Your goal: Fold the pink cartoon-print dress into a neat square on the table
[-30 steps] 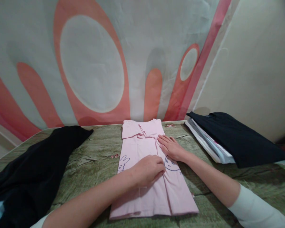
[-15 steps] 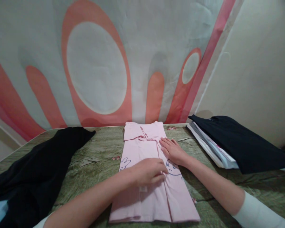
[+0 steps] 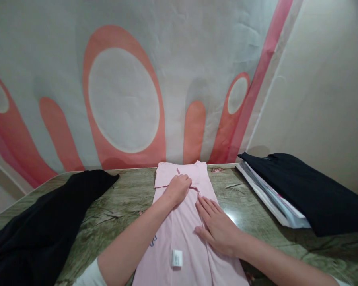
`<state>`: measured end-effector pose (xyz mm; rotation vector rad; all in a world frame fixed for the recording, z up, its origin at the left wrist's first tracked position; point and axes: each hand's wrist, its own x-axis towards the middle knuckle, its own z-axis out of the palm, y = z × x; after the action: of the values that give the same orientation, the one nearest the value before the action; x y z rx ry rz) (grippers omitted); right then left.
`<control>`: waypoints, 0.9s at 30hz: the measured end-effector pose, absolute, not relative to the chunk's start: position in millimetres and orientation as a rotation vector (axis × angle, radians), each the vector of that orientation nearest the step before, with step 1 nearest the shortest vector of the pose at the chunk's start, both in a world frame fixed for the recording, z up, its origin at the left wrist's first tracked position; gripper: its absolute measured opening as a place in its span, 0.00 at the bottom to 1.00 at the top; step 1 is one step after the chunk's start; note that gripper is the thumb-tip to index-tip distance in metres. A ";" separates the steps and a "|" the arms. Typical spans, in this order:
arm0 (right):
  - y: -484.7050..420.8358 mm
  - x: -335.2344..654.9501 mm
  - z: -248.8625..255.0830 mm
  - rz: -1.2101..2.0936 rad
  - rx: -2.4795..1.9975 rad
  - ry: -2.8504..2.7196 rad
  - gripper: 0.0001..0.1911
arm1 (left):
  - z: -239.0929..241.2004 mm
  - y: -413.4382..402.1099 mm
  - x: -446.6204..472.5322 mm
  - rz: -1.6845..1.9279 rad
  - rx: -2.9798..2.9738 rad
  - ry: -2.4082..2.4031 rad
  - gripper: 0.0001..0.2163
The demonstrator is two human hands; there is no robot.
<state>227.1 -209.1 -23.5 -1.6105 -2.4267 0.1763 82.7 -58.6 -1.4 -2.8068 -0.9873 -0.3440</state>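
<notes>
A pink T-shirt (image 3: 191, 242) lies lengthwise in front of me, its sides folded inward and a white label showing near the lower middle. Across its far end runs a folded band of cloth, probably a sleeve. My left hand (image 3: 179, 190) is closed at that band's near edge, fingers curled in on the pink cloth; the fingertips are partly hidden. Flat on the shirt's right half rests my right hand (image 3: 216, 226), open, fingers stretched toward the far end and thumb apart. Blue line drawing on the fabric shows partly beside my left forearm.
To the left a crumpled black garment (image 3: 50, 218) spreads over the wood-patterned table (image 3: 128, 194). A stack of folded clothes with a black shirt (image 3: 304, 186) on top sits at the right. Behind the table rises a wall hanging (image 3: 173, 79) with orange and pink shapes.
My left hand has moved away from me, from the shirt's middle to the far band. My right hand has slid nearer and lies flat. The view has tilted up slightly.
</notes>
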 end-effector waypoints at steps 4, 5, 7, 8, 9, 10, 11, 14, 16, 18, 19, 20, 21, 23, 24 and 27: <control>-226.6 231.5 -18.0 0.256 -1.586 -2.460 0.37 | 10.1 -65.6 72.2 -0.273 -2.934 -0.937 0.07; -232.3 231.4 -19.0 0.255 -1.584 -2.462 0.37 | 14.8 -68.3 70.9 -0.221 -2.990 -0.913 0.07; -245.1 229.0 -22.5 0.237 -1.579 -2.470 0.38 | 23.2 -75.5 71.7 -0.143 -3.082 -0.860 0.09; -251.8 226.5 -23.9 0.227 -1.576 -2.479 0.40 | 25.8 -80.0 73.9 -0.139 -3.108 -0.841 0.11; -258.1 223.5 -24.3 0.218 -1.574 -2.490 0.41 | 26.8 -84.9 77.0 -0.164 -3.121 -0.827 0.12; -263.4 220.2 -23.2 0.212 -1.571 -2.499 0.42 | 26.0 -90.0 80.7 -0.210 -3.123 -0.812 0.13; -267.0 217.5 -20.5 0.210 -1.569 -2.502 0.43 | 23.4 -95.0 84.5 -0.261 -3.122 -0.790 0.14; -257.8 219.3 -5.5 0.292 -1.582 -2.414 0.28 | 8.8 -106.0 93.4 -0.304 -3.140 -0.698 0.17; -228.9 235.0 3.8 0.400 -1.596 -2.254 0.18 | -1.6 -109.0 95.7 -0.267 -3.144 -0.705 0.19; -183.4 262.0 7.1 0.330 -1.598 -2.043 0.14 | -8.9 -109.5 95.7 -0.233 -3.137 -0.746 0.21; -157.3 277.6 6.2 0.258 -1.640 -1.949 0.13 | -11.1 -109.2 95.3 -0.226 -3.133 -0.756 0.21; -130.9 293.2 3.9 0.226 -1.704 -1.880 0.12 | -12.6 -109.0 94.8 -0.224 -3.130 -0.759 0.22; -105.7 307.5 0.7 0.232 -1.796 -1.821 0.12 | -13.5 -108.7 94.2 -0.225 -3.129 -0.758 0.22; -63.1 329.0 -6.1 0.261 -1.963 -1.724 0.12 | -14.3 -108.7 93.3 -0.237 -3.127 -0.760 0.23; -46.6 335.6 -9.0 0.267 -1.990 -1.717 0.12 | -14.6 -108.8 93.0 -0.245 -3.124 -0.766 0.23; -14.9 343.3 -13.2 0.357 -2.046 -1.768 0.09 | -15.3 -109.6 92.5 -0.275 -3.114 -0.783 0.23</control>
<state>343.3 -14.9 -13.2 -2.0458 -1.7679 0.3565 92.5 -109.6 -15.3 -3.1143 -0.7834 -0.2754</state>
